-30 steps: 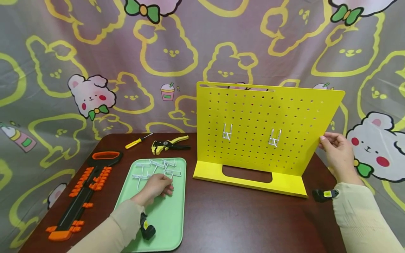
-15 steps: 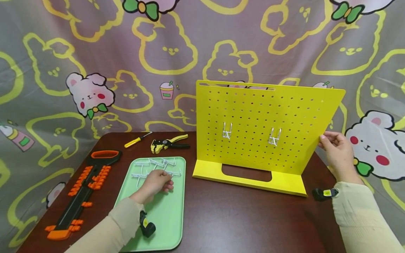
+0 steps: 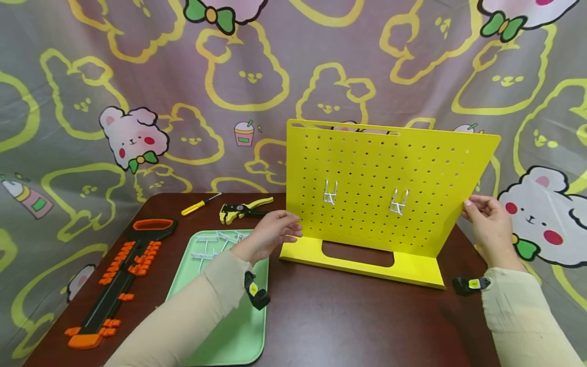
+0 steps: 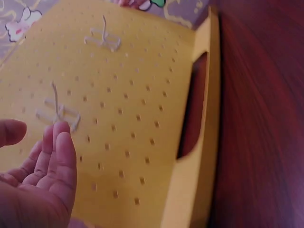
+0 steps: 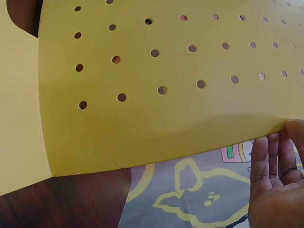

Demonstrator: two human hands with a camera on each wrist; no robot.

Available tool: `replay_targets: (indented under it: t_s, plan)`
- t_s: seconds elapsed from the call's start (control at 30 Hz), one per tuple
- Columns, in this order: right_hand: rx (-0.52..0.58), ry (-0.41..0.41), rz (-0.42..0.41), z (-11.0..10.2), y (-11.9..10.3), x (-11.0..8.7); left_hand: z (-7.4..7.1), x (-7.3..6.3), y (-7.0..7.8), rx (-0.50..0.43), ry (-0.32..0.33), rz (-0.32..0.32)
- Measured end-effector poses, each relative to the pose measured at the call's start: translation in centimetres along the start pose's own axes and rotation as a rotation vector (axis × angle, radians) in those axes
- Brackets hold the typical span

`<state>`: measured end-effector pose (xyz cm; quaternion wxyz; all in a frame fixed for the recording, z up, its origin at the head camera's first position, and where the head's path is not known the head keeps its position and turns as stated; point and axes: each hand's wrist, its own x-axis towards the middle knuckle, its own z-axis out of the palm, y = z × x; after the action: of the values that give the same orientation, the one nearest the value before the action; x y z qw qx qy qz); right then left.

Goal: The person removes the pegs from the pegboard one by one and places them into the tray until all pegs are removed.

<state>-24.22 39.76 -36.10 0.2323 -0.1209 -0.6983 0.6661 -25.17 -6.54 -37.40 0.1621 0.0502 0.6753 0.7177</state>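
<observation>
A yellow pegboard (image 3: 362, 168) stands tilted back on its foot. Two white wire hooks hang on it, the left hook (image 3: 330, 192) and the right hook (image 3: 399, 202). My right hand (image 3: 490, 224) pinches the board's right edge between thumb and fingers, as the right wrist view also shows. In front of the board's lower left side is my left hand (image 3: 272, 232). Its thumb and fingers stand apart with nothing between them in the left wrist view. Several more white hooks (image 3: 204, 256) lie on a green tray (image 3: 243, 326), partly covered by my left hand and forearm.
Behind the tray lie yellow-and-black wire strippers (image 3: 240, 210) and a yellow-handled screwdriver (image 3: 194, 207). Left of the tray is a long black holder (image 3: 110, 295) with orange clips. A patterned curtain (image 3: 257, 76) hangs behind the dark wooden table (image 3: 357, 321).
My left hand has moved from over the hooks on the tray, right and away from me, to the board's left side. My right hand keeps its grip on the board's edge.
</observation>
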Motion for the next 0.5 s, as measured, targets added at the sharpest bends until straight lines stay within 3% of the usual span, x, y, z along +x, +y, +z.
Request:
replay_targets:
  t_s: [0.2,0.5]
  plan:
    - [0.019,-0.004,-0.004,0.2,0.1,0.0,2.5,2.0,1.0,-0.094,-0.053,-0.010]
    - [0.051,-0.015,-0.023,-0.2,0.3,0.1,5.0,3.8,1.2,-0.199,-0.042,-0.056]
